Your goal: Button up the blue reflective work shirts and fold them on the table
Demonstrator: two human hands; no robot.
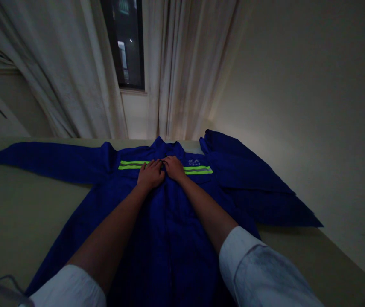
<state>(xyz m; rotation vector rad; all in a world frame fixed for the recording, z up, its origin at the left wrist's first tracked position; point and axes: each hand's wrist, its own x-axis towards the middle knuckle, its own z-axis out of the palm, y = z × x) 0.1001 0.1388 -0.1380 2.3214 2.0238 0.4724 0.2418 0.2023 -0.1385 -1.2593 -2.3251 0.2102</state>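
Note:
A blue work jacket (pixel 150 221) lies spread front side up, its collar toward the far edge and yellow-green reflective strips across the chest. At the front opening, level with these strips, my left hand (pixel 152 172) has its fingers bent together on the cloth edge. My right hand (pixel 173 167) meets it there from the other side, fingers closed on the same edge. The fingertips of both hands almost touch, and what lies beneath them is hidden. One sleeve (pixel 63 161) stretches out to the left.
The jacket rests on a pale greenish tabletop (pixel 6 213). Folded blue cloth (pixel 246 166) is heaped at the right, near the wall (pixel 313 106). Light curtains (pixel 188 64) hang behind, beside a dark window (pixel 127 47). A blurred cord (pixel 6 279) is at lower left.

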